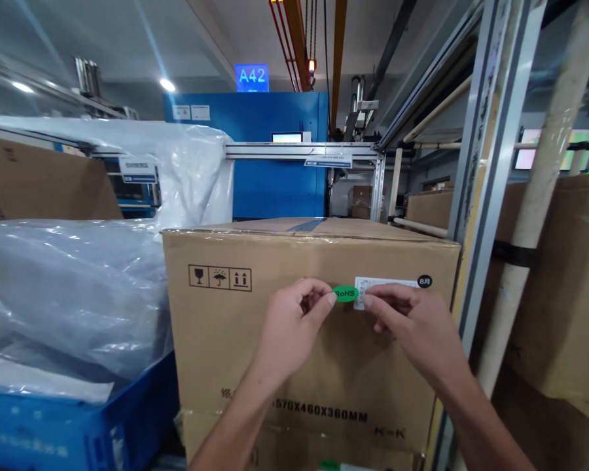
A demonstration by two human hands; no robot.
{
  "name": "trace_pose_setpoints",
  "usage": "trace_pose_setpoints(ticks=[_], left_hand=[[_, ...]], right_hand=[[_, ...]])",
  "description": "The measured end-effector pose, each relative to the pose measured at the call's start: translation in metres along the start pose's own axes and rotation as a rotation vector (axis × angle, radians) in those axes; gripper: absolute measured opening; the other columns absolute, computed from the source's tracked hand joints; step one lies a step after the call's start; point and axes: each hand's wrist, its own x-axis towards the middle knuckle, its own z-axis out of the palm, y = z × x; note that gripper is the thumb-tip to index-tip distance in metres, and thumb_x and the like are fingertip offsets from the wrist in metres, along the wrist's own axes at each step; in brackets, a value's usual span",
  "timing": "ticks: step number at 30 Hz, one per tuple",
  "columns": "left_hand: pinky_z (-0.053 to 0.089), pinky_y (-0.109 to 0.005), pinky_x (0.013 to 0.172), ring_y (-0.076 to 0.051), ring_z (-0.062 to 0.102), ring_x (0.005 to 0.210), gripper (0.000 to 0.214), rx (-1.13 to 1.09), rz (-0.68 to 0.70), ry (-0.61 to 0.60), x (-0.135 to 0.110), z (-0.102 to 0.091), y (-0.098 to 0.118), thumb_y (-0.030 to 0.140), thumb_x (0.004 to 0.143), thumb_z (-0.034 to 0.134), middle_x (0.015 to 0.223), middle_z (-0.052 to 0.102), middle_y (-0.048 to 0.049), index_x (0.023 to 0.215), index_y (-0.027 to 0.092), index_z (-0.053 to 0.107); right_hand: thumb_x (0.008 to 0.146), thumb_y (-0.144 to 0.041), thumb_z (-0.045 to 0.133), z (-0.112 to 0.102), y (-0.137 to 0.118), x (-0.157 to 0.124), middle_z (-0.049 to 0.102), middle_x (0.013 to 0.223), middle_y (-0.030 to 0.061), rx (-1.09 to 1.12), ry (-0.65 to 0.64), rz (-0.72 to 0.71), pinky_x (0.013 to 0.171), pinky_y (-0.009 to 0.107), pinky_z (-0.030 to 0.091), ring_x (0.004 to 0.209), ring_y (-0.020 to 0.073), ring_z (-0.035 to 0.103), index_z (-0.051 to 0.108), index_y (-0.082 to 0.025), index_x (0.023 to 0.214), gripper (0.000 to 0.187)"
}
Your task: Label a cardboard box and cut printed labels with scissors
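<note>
A green oval RoHS sticker (345, 294) is pinched at its left edge between the thumb and forefinger of my left hand (297, 320). It is in front of the side of a cardboard box (216, 340); whether it touches the board I cannot tell. Just right of the sticker, the thumb and forefinger of my right hand (417, 320) are closed over a white label (360, 285); anything between them is hidden. That label is on the box's upper right, with a black round sticker (425, 281) at its corner. Handling symbols (220, 278) are printed at the upper left.
To the left, clear plastic sheeting (73, 281) lies over a blue crate (34, 425). An aluminium post (493, 150) and a pale pipe (533, 216) stand close on the right. Beneath is another carton (285, 445). A blue machine (279, 170) rises behind.
</note>
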Motion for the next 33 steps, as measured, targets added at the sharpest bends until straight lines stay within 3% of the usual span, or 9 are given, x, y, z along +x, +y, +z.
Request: trace_pose_setpoints(ticks=[7, 12, 19, 33], left_hand=[[0.039, -0.026, 0.060, -0.014, 0.053, 0.066, 0.018, 0.012, -0.010, 0.006, 0.010, 0.003, -0.001, 0.032, 0.086, 0.056, 0.073, 0.065, -0.0011, 0.081, 0.018, 0.066], [0.037, -0.025, 0.054, -0.012, 0.051, 0.057, 0.018, 0.054, -0.013, 0.066, 0.011, 0.006, 0.001, 0.034, 0.084, 0.058, 0.066, 0.064, -0.0006, 0.078, 0.019, 0.067], [0.036, -0.024, 0.050, -0.011, 0.049, 0.050, 0.021, 0.088, -0.025, 0.183, 0.012, 0.015, 0.000, 0.037, 0.082, 0.061, 0.058, 0.061, 0.0012, 0.072, 0.019, 0.067], [0.037, -0.024, 0.050, -0.012, 0.054, 0.051, 0.022, 0.133, -0.021, 0.207, 0.013, 0.016, 0.001, 0.037, 0.082, 0.060, 0.059, 0.063, 0.0010, 0.071, 0.019, 0.067]], right_hand=[[0.080, -0.031, 0.060, 0.001, -0.014, 0.018, 0.068, 0.063, 0.0022, -0.149, -0.112, -0.032, 0.042, 0.020, 0.042, 0.042, 0.0101, 0.057, 0.073, -0.016, 0.076, 0.021], [0.078, -0.030, 0.060, 0.007, -0.013, 0.015, 0.067, 0.060, 0.0006, -0.124, -0.032, -0.025, 0.040, 0.019, 0.042, 0.041, 0.0093, 0.056, 0.071, -0.016, 0.071, 0.019], [0.078, -0.031, 0.061, 0.012, -0.009, 0.011, 0.069, 0.064, 0.0003, -0.075, 0.034, -0.008, 0.043, 0.018, 0.045, 0.046, 0.0094, 0.059, 0.074, -0.016, 0.081, 0.019], [0.077, -0.033, 0.060, 0.023, -0.009, 0.013, 0.068, 0.061, 0.0001, -0.141, 0.142, -0.052, 0.044, 0.023, 0.043, 0.047, 0.0133, 0.061, 0.071, -0.020, 0.073, 0.018]])
